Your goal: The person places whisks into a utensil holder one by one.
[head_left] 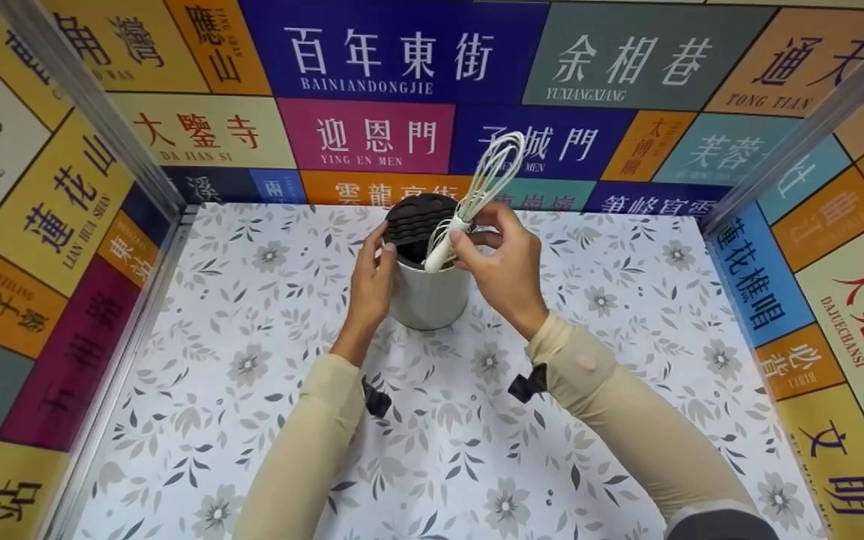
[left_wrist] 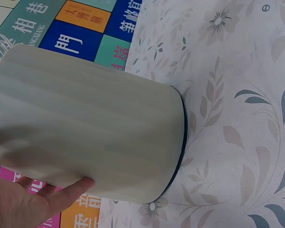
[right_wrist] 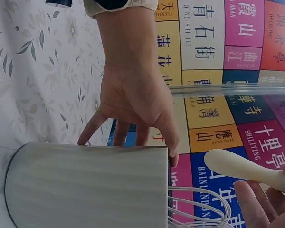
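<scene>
A pale ribbed canister (head_left: 430, 296) with a dark base rim stands upright on the patterned surface near the back wall. My left hand (head_left: 372, 281) rests against its left side, its fingers spread and fairly straight, as the right wrist view also shows. With thumb and fingers, my right hand (head_left: 505, 259) pinches a cream whisk (head_left: 496, 169) near the neck, handle pointing down over the canister's mouth, wires up. White wire loops of another whisk (right_wrist: 206, 202) stick out of the opening. A black piece with wavy slots (head_left: 418, 219) covers the mouth's back left.
The surface has a white cloth (head_left: 252, 442) with grey flowers and leaves. Colourful panels (head_left: 372, 135) with Chinese lettering rise close behind the canister, and similar walls stand left and right. Metal posts (head_left: 128, 142) mark the corners.
</scene>
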`<action>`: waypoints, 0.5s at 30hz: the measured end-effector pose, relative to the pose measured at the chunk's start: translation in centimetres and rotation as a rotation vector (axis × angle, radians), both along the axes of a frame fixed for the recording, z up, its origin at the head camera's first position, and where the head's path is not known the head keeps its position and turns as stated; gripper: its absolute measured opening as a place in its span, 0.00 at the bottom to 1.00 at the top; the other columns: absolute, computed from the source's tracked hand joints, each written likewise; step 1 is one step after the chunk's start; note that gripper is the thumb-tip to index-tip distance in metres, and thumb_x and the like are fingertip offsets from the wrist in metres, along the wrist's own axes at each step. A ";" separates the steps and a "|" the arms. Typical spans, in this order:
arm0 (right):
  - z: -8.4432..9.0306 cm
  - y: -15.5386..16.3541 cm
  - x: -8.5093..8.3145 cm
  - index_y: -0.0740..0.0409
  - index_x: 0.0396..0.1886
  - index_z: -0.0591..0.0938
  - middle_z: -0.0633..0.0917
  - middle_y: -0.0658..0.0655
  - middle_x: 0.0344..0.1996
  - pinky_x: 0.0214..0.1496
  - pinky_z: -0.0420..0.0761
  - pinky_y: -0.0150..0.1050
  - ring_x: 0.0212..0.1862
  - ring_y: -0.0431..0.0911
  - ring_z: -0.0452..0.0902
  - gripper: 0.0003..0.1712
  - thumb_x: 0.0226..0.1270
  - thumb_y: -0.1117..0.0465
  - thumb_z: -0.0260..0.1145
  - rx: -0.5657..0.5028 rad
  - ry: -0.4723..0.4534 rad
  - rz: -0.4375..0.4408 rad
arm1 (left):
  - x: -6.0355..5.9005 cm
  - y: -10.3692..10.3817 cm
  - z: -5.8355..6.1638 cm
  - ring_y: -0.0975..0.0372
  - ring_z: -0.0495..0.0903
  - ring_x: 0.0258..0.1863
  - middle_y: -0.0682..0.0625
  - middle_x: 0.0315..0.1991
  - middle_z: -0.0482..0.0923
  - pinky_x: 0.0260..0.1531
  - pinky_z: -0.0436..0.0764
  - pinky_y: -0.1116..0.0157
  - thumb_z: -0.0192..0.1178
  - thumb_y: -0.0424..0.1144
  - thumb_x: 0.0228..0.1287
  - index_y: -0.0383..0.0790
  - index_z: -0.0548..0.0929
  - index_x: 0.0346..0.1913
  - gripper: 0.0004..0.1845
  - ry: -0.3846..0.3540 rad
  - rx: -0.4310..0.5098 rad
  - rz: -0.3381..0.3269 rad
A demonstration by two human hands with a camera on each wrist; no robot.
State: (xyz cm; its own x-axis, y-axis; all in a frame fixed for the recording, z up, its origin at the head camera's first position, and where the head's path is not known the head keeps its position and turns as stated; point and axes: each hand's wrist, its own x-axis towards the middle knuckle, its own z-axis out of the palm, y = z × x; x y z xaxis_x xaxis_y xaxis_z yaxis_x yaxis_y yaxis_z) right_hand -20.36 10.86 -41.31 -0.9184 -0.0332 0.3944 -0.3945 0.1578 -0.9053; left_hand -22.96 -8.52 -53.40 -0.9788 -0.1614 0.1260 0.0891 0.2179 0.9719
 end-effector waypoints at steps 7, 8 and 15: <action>0.0 -1.3 -1.8 0.59 0.48 0.81 0.88 0.53 0.40 0.36 0.87 0.35 0.39 0.42 0.90 0.15 0.64 0.60 0.73 0.174 0.111 -0.088 | 0.0 -0.1 -0.1 0.54 0.67 0.73 0.45 0.76 0.65 0.71 0.70 0.53 0.45 0.53 0.82 0.56 0.65 0.78 0.26 -0.001 -0.023 -0.006; 0.0 -1.5 -2.0 0.59 0.48 0.82 0.88 0.53 0.40 0.38 0.87 0.34 0.39 0.42 0.90 0.16 0.64 0.60 0.73 0.193 0.115 -0.099 | 0.1 -0.1 -0.1 0.54 0.67 0.73 0.45 0.75 0.65 0.71 0.70 0.53 0.45 0.53 0.82 0.56 0.66 0.78 0.26 0.000 -0.025 -0.005; -0.3 -2.3 -3.4 0.61 0.48 0.82 0.89 0.56 0.38 0.44 0.87 0.34 0.39 0.44 0.90 0.17 0.62 0.60 0.73 0.285 0.081 -0.119 | 0.0 0.0 0.0 0.53 0.67 0.74 0.45 0.76 0.65 0.71 0.70 0.54 0.45 0.53 0.82 0.57 0.66 0.77 0.26 -0.013 -0.021 0.006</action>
State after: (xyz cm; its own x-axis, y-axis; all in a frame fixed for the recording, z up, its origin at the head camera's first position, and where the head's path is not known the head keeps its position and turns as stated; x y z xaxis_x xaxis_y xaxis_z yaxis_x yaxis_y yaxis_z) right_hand -23.71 8.56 -41.63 -0.8884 -0.0467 0.4567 -0.4269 0.4501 -0.7844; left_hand -22.92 -8.56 -53.37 -0.9795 -0.1643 0.1167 0.0753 0.2388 0.9681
